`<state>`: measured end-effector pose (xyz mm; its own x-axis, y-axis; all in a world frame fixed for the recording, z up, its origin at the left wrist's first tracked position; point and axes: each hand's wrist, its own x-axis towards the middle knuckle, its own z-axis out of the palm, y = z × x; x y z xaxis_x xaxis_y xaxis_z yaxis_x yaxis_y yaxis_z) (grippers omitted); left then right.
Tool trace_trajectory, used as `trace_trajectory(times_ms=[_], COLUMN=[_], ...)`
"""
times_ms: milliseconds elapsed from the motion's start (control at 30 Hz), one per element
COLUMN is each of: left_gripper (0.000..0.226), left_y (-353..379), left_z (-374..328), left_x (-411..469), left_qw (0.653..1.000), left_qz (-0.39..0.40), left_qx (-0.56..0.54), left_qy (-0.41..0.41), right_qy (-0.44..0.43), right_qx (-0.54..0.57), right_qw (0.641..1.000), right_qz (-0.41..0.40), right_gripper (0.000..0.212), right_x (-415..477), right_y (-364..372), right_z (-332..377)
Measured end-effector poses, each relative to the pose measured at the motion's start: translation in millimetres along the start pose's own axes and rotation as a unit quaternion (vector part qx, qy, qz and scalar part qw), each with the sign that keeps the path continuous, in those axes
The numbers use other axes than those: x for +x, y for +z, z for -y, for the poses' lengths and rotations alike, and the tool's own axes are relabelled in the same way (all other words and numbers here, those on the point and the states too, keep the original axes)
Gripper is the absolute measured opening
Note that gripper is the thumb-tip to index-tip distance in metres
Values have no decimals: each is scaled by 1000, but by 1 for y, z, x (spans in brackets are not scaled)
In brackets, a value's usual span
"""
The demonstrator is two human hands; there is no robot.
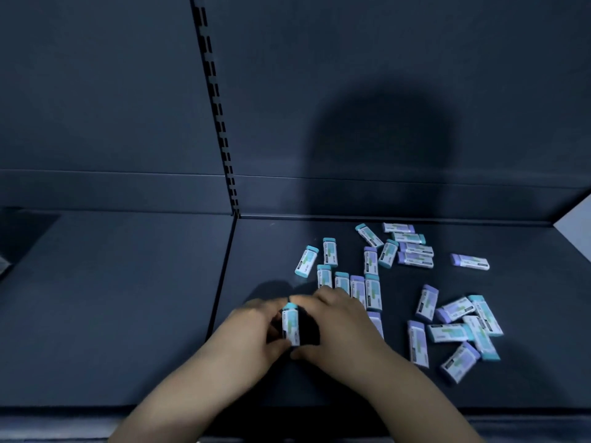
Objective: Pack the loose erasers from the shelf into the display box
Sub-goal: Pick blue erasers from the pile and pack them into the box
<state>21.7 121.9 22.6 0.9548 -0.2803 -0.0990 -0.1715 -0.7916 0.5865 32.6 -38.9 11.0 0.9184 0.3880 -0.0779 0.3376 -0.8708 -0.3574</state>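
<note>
Dark shelf [128, 314], dim light. My left hand [252, 334] and right hand [335, 324] both curl round 1 sleeved eraser [291, 327], held upright. My read: light, stiff, slick wrapper, so pinch the flat faces. Loose erasers [372, 292] lie scattered right of it. Can't make out any box, so its contents are unknown.

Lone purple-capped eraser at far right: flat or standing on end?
Flat. The purple-capped eraser lies lengthwise on the shelf, label up, touching no other.

A shop: dark metal shelf [128, 314] with slotted upright [217, 100], many packaged erasers [415, 282] strewn on it
</note>
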Motion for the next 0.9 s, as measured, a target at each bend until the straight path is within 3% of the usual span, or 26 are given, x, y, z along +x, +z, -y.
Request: trace_trajectory(times_ms=[100,200,367,533,667,800,900], left_gripper=[60,72,76,75,72,68,65], left_y=[3,5,7,9,7,6,5], left_z=[3,5,4,6,7,6,5], left_x=[2,6,13,17,19,21,22], left_qw=[999,999,997,997,997,998,998], left_qz=[8,15,60,64,59,59,56], left_qx=[35,36,50,51,40,34,37], left_qy=[10,1,11,6,1,-5,-1], right_qy=[5,40,96,57,29,32,34], right_qx=[8,60,6,-57,-28,51,75], right_qw=[999,997,995,994,992,983,976], right_qz=[34,-21,-18,-71,-121,-171,-200], right_gripper=[77,69,73,57,40,46,39], right_x=[6,15,31,29,21,8,0], right_y=[-6,-20,-23,-20,-15,-10,-5], right_z=[-8,-26,-43,-43,-45,-38,-29])
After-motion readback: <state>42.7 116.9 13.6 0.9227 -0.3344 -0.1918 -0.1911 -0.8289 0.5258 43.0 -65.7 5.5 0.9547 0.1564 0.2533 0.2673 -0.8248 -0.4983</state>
